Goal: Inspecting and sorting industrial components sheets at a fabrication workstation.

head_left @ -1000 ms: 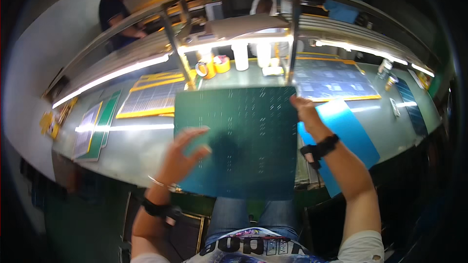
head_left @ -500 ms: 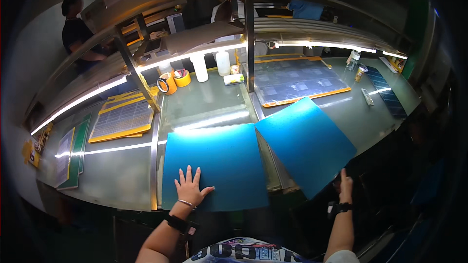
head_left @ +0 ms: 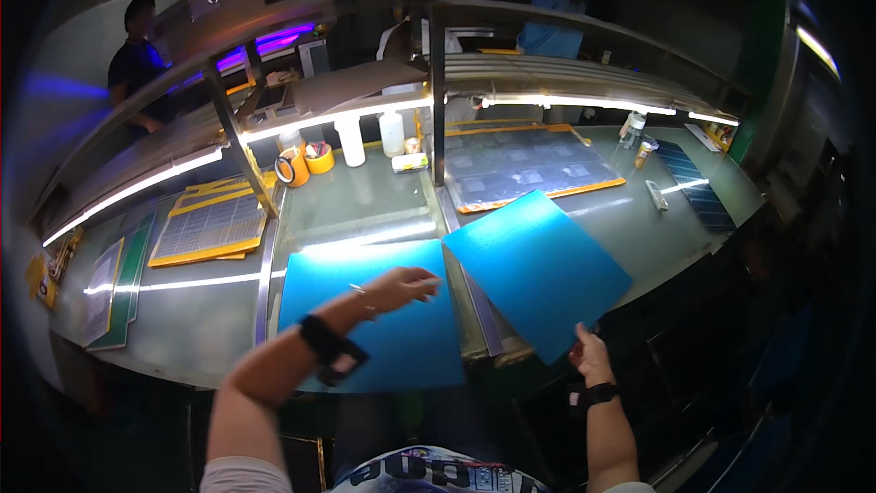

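Note:
Two flat blue sheets lie at the near edge of the bench. My left hand is over the left blue sheet, near its right side, with the fingers drawn together and nothing visible in them. Whether it touches the surface is hard to tell. My right hand grips the near corner of the right blue sheet, thumb on top and fingers partly hidden beneath. That sheet sits at an angle, its left corner by the left sheet's far right corner.
A dark panel with orange edges lies behind the right sheet. Tape rolls and white bottles stand at the back. Yellow-edged panels lie left. Metal posts carry a lit shelf. Several people are beyond it.
My left hand has left its spread, flat position on the left sheet and swung right, fingers drawn together. My right hand stays at the right sheet's corner. Purple light now shows at the machine behind.

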Demonstrator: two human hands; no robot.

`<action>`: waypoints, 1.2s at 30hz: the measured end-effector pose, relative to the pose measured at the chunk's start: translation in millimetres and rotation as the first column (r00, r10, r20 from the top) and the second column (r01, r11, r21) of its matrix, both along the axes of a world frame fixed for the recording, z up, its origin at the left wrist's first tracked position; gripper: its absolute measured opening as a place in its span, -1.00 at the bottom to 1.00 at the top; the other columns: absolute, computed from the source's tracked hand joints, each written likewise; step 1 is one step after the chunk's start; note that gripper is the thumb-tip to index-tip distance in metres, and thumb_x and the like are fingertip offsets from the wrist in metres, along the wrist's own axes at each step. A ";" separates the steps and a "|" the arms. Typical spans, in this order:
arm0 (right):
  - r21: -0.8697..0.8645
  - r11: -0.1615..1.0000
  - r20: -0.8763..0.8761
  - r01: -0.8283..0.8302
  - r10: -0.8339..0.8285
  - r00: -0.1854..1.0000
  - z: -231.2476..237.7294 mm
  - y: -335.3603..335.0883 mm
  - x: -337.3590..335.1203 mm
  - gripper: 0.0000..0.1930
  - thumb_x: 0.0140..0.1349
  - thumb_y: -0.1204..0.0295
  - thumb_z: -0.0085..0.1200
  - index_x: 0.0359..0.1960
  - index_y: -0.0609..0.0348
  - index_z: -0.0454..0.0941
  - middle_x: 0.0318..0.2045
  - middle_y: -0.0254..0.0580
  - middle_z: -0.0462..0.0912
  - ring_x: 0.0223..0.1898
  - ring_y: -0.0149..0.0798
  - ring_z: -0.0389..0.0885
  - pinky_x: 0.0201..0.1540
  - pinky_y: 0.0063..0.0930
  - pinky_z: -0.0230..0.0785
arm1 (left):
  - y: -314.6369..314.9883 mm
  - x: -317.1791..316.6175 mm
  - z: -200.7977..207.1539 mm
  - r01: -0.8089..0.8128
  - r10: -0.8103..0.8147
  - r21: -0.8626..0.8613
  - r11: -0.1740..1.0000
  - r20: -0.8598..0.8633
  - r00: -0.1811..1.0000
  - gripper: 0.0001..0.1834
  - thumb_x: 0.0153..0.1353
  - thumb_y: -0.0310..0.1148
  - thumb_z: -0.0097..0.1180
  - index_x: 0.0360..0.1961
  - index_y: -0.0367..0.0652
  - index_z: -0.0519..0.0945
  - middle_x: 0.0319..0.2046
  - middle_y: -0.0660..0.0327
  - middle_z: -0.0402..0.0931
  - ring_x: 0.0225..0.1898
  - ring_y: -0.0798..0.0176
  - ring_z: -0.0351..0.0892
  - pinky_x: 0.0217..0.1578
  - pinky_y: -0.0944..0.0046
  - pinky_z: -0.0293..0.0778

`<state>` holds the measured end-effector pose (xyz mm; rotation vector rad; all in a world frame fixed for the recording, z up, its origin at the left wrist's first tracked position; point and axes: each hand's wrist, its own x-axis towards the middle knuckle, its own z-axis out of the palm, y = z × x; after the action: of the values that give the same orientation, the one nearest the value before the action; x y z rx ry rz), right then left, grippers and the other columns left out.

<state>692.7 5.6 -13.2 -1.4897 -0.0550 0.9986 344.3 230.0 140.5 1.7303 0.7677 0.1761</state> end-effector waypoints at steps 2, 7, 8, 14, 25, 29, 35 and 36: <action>0.049 0.997 0.080 -0.054 0.050 0.996 11.0 10.3 -11.1 -0.81 0.08 0.30 0.16 -0.54 0.02 0.41 -0.64 -0.39 0.41 -0.65 -0.38 0.41 -0.68 -0.55 0.22 | -18.3 52.1 -19.8 0.021 -0.020 -0.085 0.996 0.012 1.000 -0.52 0.23 -0.01 -0.07 -0.04 -0.20 0.45 -0.17 0.16 0.52 -0.14 0.27 0.52 -0.18 0.30 0.44; 0.377 0.926 0.254 0.022 -0.127 0.959 106.7 -17.8 -25.3 -0.86 0.12 0.47 0.05 -0.56 0.09 0.40 -0.61 -0.42 0.44 -0.62 -0.48 0.39 -0.63 -0.54 0.20 | -45.5 90.1 -12.8 0.138 -0.100 -0.161 0.977 0.220 0.970 -0.41 0.22 0.11 -0.16 0.02 -0.18 0.42 -0.07 0.14 0.48 -0.04 0.24 0.48 -0.06 0.25 0.39; 0.411 0.910 0.466 -0.048 -0.165 0.869 119.8 -31.7 -27.5 -0.90 0.13 0.50 0.02 -0.53 0.16 0.42 -0.61 -0.41 0.43 -0.60 -0.50 0.35 -0.57 -0.56 0.18 | -48.5 88.3 -5.2 0.192 -0.085 -0.287 0.939 0.346 0.935 -0.31 0.19 0.19 -0.23 0.09 -0.19 0.34 0.02 0.11 0.40 0.04 0.17 0.39 0.02 0.17 0.32; 0.014 0.959 0.988 -0.282 0.029 0.150 153.3 -57.6 -38.3 -0.67 0.09 0.68 -0.16 -0.09 0.29 0.47 -0.15 0.05 0.54 -0.11 -0.03 0.54 -0.05 -0.39 0.35 | -54.7 92.8 -11.4 0.565 0.343 -0.685 0.460 0.724 0.598 0.05 -0.03 0.47 -0.46 0.28 -0.16 -0.02 0.28 0.08 -0.01 0.28 0.02 0.00 0.21 -0.09 -0.01; -0.445 0.646 0.891 -0.620 0.247 -0.382 91.1 -6.8 -122.3 -0.63 -0.04 0.27 0.19 -0.22 0.19 0.44 -0.03 0.05 0.45 0.00 0.15 0.40 0.01 -0.17 0.31 | -90.2 133.1 -107.6 0.363 0.682 -0.906 0.217 0.407 0.608 -0.23 0.05 0.29 -0.12 0.07 -0.14 0.37 0.06 0.06 0.36 0.08 -0.05 0.29 0.11 -0.09 0.13; -0.383 0.649 0.922 -0.657 0.229 -0.312 86.6 -4.8 -120.3 -0.81 0.06 0.41 0.07 -0.32 0.22 0.46 -0.15 0.05 0.53 -0.11 0.07 0.51 -0.11 -0.28 0.41 | -93.8 125.8 -108.6 0.398 0.676 -0.902 0.169 0.400 0.619 -0.13 -0.05 0.39 -0.14 0.07 -0.13 0.36 0.08 0.06 0.34 0.10 -0.02 0.26 0.12 -0.07 0.11; -0.134 0.908 0.963 -0.397 0.213 0.162 136.2 20.7 -61.6 -0.84 0.18 0.55 -0.13 -0.55 0.22 0.42 -0.63 -0.11 0.46 -0.56 -0.19 0.49 -0.50 -0.35 0.30 | -79.7 143.2 -165.1 -0.041 0.611 -0.985 0.168 0.071 0.788 -0.14 0.02 0.29 -0.05 0.17 -0.16 0.25 0.18 0.06 0.20 0.20 0.00 0.17 0.13 -0.07 0.13; -0.128 0.945 0.990 -0.300 0.141 0.021 169.3 26.5 -53.0 -0.88 0.18 0.55 -0.11 -0.52 0.22 0.41 -0.61 -0.09 0.46 -0.56 -0.12 0.48 -0.50 -0.34 0.29 | -78.0 148.8 -174.2 -0.050 0.619 -0.987 0.155 0.057 0.784 -0.14 0.02 0.29 -0.05 0.17 -0.16 0.25 0.18 0.06 0.20 0.20 0.00 0.17 0.13 -0.07 0.13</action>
<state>639.7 32.1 156.1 -1.8201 -1.4393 -0.0962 493.0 152.0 -33.7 0.1816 0.6529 0.3329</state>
